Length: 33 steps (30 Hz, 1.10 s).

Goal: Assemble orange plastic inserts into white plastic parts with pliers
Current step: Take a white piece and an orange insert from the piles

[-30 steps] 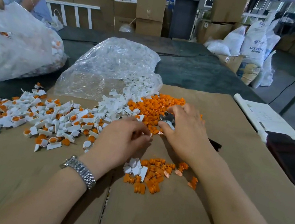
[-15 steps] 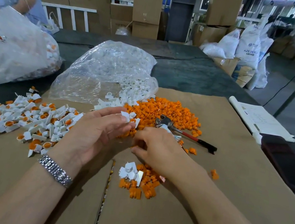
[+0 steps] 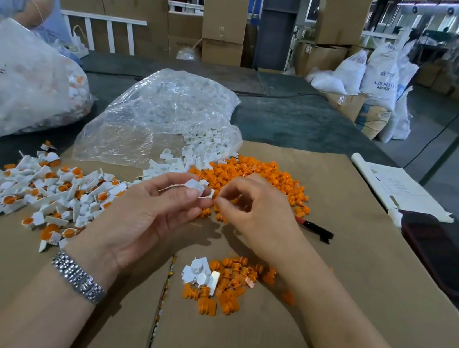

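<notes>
Right hand has let go of the pliers, now lying just right of it; its fingertips pinch something tiny, can't tell what. Left hand holds a white part, so seating the insert comes next. Bare cardboard beyond.

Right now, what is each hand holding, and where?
Left hand pinches a white part by its lower edge. Right hand has its fingertips pinched together; what they hold cannot be told.
</notes>
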Each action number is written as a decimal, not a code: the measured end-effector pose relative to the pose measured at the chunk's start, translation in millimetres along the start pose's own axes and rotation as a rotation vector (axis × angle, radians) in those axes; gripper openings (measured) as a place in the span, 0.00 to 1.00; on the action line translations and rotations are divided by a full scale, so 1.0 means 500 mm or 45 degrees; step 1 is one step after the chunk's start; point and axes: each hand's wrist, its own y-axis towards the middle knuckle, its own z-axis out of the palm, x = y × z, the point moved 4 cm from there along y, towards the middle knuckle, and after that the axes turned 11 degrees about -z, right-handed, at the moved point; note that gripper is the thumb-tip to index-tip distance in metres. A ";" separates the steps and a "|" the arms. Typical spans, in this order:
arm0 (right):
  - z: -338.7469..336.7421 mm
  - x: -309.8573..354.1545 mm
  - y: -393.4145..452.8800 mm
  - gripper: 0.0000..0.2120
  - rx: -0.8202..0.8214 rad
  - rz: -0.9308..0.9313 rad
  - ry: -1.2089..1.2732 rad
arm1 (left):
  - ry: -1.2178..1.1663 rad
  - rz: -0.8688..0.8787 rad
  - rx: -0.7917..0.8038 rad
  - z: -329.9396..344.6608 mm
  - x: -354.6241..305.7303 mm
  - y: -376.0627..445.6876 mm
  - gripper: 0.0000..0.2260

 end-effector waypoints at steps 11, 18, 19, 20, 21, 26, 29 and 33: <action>-0.031 0.005 -0.004 0.04 -0.146 0.189 1.042 | 0.130 0.134 0.098 0.014 0.002 -0.008 0.13; -0.026 0.028 -0.006 0.02 -0.101 -0.017 0.539 | 0.184 0.167 0.059 0.014 0.000 -0.010 0.16; -0.025 0.030 -0.006 0.02 -0.117 -0.040 0.449 | 0.169 0.175 0.057 0.014 -0.001 -0.011 0.16; -0.025 0.033 -0.007 0.02 -0.134 -0.064 0.365 | 0.163 0.186 0.050 0.014 -0.002 -0.012 0.16; -0.024 0.035 -0.007 0.02 -0.141 -0.081 0.304 | 0.189 0.203 0.032 0.015 -0.003 -0.015 0.16; -0.017 0.038 -0.009 0.03 -0.071 -0.069 0.103 | 0.820 0.455 -0.241 0.025 -0.010 -0.035 0.10; -0.007 0.028 -0.009 0.03 -0.072 0.078 0.174 | 1.027 0.603 -0.273 0.038 -0.005 -0.039 0.13; -0.010 0.012 -0.009 0.04 0.024 0.225 0.455 | 0.881 0.501 -0.267 0.033 -0.008 -0.037 0.09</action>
